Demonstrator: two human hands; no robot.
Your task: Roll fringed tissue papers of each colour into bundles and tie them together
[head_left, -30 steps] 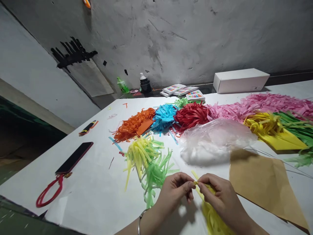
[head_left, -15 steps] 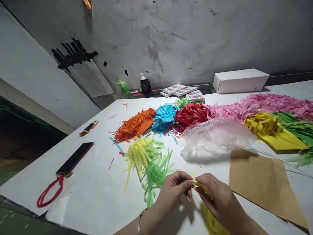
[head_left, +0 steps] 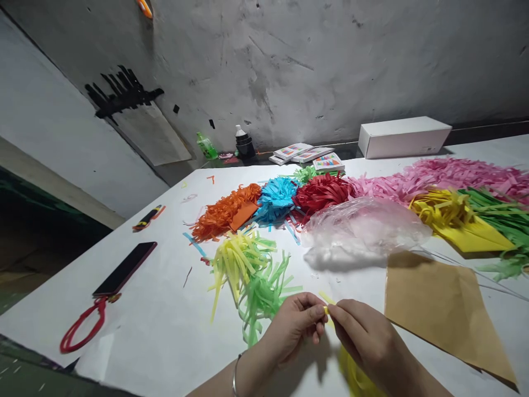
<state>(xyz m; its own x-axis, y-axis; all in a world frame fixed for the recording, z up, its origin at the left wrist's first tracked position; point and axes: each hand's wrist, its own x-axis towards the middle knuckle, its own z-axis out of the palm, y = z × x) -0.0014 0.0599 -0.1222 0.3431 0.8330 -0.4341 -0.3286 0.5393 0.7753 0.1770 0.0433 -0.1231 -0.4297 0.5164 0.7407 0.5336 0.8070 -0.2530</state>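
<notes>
Between the fingertips of both hands is a small yellow paper strip (head_left: 326,310), mostly hidden by the fingers. My left hand (head_left: 295,325), with a silver bangle on its wrist, pinches the strip's left end. From the other side my right hand (head_left: 366,333) pinches it too, thumb and fingers pressed together. Under my right hand hangs more yellow fringed paper (head_left: 355,377), partly covered by the hand. Just beyond my left hand lie light green paper strips (head_left: 264,292) and pale yellow strips (head_left: 235,259) on the white tabletop.
Orange (head_left: 225,212), blue (head_left: 276,198), red (head_left: 322,194) and pink (head_left: 463,176) paper fringes lie farther back. A clear plastic bag (head_left: 367,229) and brown paper (head_left: 446,314) lie ahead and right. A phone (head_left: 126,268) and cutter (head_left: 147,219) lie left; a white box (head_left: 405,138) stands behind.
My right fingers have closed in on the yellow strip beside my left fingertips, and less of it shows between the hands. The view has shifted slightly.
</notes>
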